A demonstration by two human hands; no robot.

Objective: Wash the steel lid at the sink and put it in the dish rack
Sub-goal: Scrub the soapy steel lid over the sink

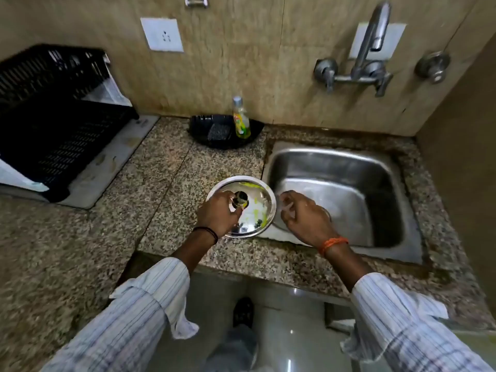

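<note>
The round steel lid (257, 205) lies on the granite counter at the sink's left edge, smeared with yellow-green residue. My left hand (218, 212) grips its dark knob at the centre. My right hand (300, 216) hovers over the steel sink (375, 170) just right of the lid, fingers loosely curled; whether it holds anything is unclear. The black plastic dish rack (53, 122) stands at the far left of the counter.
A wall tap (367, 49) hangs above the sink with no water visible. A black tray (201, 130) behind the lid holds a dish soap bottle (241, 119) and a scrubber (218, 131). The granite counter (134, 197) stretches between rack and sink.
</note>
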